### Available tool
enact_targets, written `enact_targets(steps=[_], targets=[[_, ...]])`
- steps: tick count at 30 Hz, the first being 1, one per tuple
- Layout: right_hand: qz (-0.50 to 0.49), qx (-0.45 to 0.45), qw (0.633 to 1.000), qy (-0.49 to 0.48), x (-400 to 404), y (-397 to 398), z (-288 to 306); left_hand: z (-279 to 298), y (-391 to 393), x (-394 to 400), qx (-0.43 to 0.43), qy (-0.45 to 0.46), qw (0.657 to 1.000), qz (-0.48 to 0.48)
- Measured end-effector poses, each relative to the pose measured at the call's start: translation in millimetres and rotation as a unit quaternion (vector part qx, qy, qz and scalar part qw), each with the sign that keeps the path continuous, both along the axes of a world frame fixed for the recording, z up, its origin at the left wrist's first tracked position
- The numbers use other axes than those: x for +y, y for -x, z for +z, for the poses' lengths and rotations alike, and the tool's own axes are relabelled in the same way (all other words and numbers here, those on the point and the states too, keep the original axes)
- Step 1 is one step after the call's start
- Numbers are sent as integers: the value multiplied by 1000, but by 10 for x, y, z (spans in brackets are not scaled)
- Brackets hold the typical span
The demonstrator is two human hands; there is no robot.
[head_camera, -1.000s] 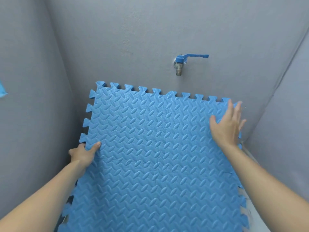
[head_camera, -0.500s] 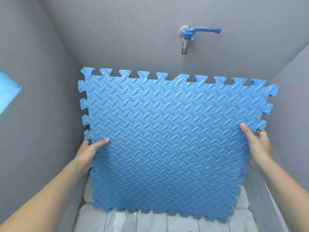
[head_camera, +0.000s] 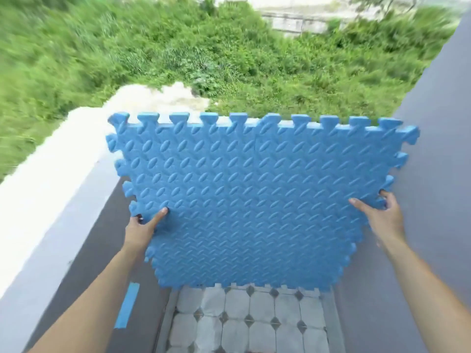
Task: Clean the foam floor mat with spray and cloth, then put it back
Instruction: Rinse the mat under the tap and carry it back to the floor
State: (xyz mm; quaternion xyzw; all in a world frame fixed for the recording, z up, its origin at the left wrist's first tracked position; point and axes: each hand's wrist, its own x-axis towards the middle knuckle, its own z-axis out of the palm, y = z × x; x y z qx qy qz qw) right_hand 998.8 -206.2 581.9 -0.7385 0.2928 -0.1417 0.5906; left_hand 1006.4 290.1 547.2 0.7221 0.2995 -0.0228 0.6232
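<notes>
The blue foam floor mat (head_camera: 254, 200), with its embossed leaf pattern and puzzle-tooth edges, is held up in the air in front of me, nearly upright. My left hand (head_camera: 141, 228) grips its left edge with the thumb across the front face. On the right edge, my right hand (head_camera: 379, 217) pinches the mat, thumb in front and fingers behind. The mat's lower edge hangs above the tiled floor. No spray bottle or cloth is in view.
A low grey wall with a white top (head_camera: 51, 174) runs along the left, carrying a strip of blue tape (head_camera: 127, 305). A grey wall (head_camera: 433, 174) stands on the right. White octagonal floor tiles (head_camera: 244, 322) lie below. Green grass (head_camera: 178, 47) fills the background.
I have turned away from the grey wall with the blue tap and now face the low wall and grass. Both hands keep hold of the mat's side edges.
</notes>
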Motion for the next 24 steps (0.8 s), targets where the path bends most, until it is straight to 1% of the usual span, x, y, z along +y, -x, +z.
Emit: enact_targets(steps=[1, 3, 6, 8, 10, 12, 15, 19, 21, 24], targets=[[6, -14, 1000, -2, 11, 40, 264, 282, 35, 44, -7, -3, 1000, 4], [7, -35, 999, 27, 80, 80, 735, 749, 101, 106, -23, 0, 1000, 6], [19, -38, 998, 47, 165, 169, 1118, 1147, 238, 200, -72, -5, 997, 13], [24, -30, 998, 58, 233, 236, 1282, 1395, 383, 151, -85, -23, 995, 51], [31, -27, 997, 72, 266, 294, 1397, 1549, 539, 150, -85, -78, 990, 75], [47, -35, 996, 66, 308, 348, 1484, 1653, 724, 185, -71, -138, 984, 85], [89, -48, 993, 53, 499, 492, 1717, 1804, 996, 311, -91, -168, 978, 77], [159, -67, 980, 102, 743, 566, 1961, 1968, 1373, 522, -108, -211, 970, 56], [189, -66, 972, 126, 921, 581, 2077, 2024, 1585, 599, -111, -237, 962, 72], [215, -73, 966, 123, 1175, 567, 2149, 2030, 1958, 707, -96, -244, 957, 123]])
